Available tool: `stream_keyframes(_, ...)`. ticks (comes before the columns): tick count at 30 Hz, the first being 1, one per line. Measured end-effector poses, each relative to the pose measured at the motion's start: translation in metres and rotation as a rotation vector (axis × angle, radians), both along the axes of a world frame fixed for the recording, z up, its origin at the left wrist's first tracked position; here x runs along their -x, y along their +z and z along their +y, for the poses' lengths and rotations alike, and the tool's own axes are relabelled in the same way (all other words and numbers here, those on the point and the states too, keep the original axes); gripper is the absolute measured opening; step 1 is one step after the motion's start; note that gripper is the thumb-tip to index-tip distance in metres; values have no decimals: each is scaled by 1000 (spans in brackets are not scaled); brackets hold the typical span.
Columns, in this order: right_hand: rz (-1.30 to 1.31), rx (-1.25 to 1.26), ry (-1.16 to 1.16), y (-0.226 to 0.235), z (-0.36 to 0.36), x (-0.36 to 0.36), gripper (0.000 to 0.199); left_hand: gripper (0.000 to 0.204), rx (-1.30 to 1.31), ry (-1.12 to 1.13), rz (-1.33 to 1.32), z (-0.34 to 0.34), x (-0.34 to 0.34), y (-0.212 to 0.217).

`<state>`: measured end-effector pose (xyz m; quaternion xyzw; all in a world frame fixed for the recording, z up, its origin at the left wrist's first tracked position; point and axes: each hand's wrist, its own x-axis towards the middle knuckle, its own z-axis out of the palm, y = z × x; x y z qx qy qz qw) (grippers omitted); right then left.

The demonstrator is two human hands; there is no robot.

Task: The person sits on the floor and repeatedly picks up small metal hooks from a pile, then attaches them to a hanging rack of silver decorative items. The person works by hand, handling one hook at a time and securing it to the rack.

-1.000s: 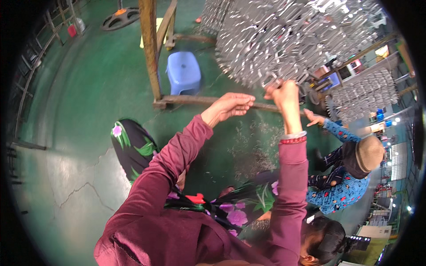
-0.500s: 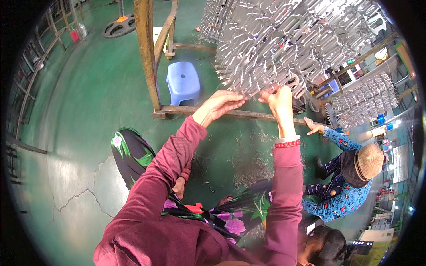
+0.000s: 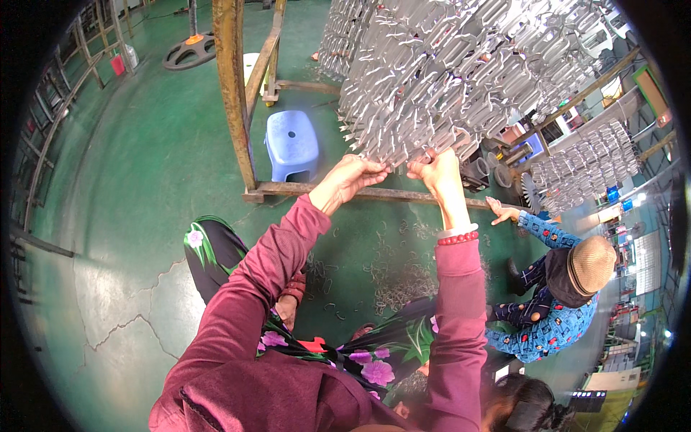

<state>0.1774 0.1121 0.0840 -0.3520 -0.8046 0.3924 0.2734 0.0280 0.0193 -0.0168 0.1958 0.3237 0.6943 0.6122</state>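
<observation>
A dense mass of silvery metal pieces (image 3: 461,79) hangs from a rusty frame (image 3: 232,93). My left hand (image 3: 350,178) reaches up to its lowest row, fingertips pinched on one hanging piece. Just to the right, my right hand (image 3: 435,169) is closed around a small metal piece at the same bottom row. A red bead bracelet (image 3: 458,236) circles my right wrist. Both arms wear maroon sleeves.
A blue plastic stool (image 3: 291,144) stands behind the frame's bottom bar (image 3: 345,192). Loose wire hooks (image 3: 403,281) litter the green floor. A small person in blue patterned clothes and a knit hat (image 3: 568,288) crouches at right, a hand on the bar. More racks (image 3: 586,169) hang beyond.
Both hands have risen from the frame's bottom bar to the lowest row of hanging metal pieces. The view has tilted up toward the rack.
</observation>
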Motion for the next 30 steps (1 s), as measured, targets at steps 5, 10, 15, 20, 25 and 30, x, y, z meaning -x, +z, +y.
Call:
stream_keyframes(5,-33,37,2,3,-4,5,39,17,6,1,-49,-3,-6,4)
stream_keyframes(10,24,34,-61,-3,-6,4,38,15,8,3,-83,-1,-10,3)
stream_keyframes(15,-42,-8,-40,8,-19,5,35,14,-11,1,-95,-2,-10,0)
stream_keyframes(20,-146,-48,-41,4,-12,4,36,14,-35,-28,-113,-2,-15,-1)
stream_keyframes(25,-281,-143,-88,26,-34,8,30,17,-34,-29,-101,-4,-12,-3)
stream_keyframes(30,-293,-206,-92,11,-21,1,25,18,-6,-40,-94,-4,-13,0)
